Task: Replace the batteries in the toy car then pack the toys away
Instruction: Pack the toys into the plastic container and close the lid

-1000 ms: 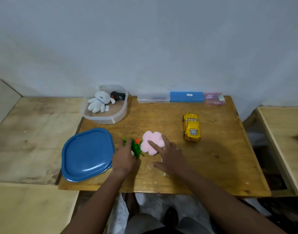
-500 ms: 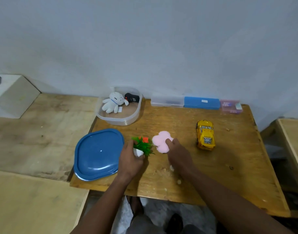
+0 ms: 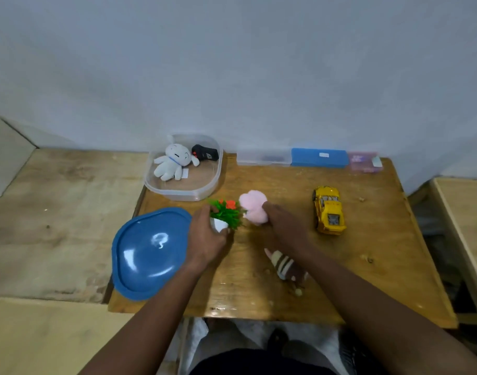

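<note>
1. Both forearms reach in from the near edge of the desk (image 3: 380,253) and angle toward each other near its middle.
2. The left hand (image 3: 207,239) is turned with its back to the camera. Its thumb and fingers curl round the white pot of a toy plant (image 3: 227,213), whose green leaves and orange flowers stick out past the knuckles.
3. I cannot tell whether the pot rests on the desk or is raised off it.
4. The right hand (image 3: 283,226) lies palm down, wrist low. Its fingers close on the near side of a pink plush (image 3: 252,208) and bunch it up. The fingertips themselves are hidden in the fluff.
5. The plant and the pink plush are just beside each other, with the leaves touching the plush.
6. A brown-and-cream striped toy (image 3: 283,263) lies on the desk, partly under the right forearm.
7. The yellow toy car (image 3: 328,211) stands on its wheels to the right of the right hand, apart from it, with no hand on it.
8. A clear tub (image 3: 215,182) sits at the back left of the desk. It holds a white plush (image 3: 173,162) and a black remote (image 3: 204,152).
9. The blue lid (image 3: 150,253) lies flat at the desk's left edge, just beside the left hand.
10. A clear case (image 3: 263,158), a blue case (image 3: 318,157) and a pink case (image 3: 363,161) line up along the wall.
</note>
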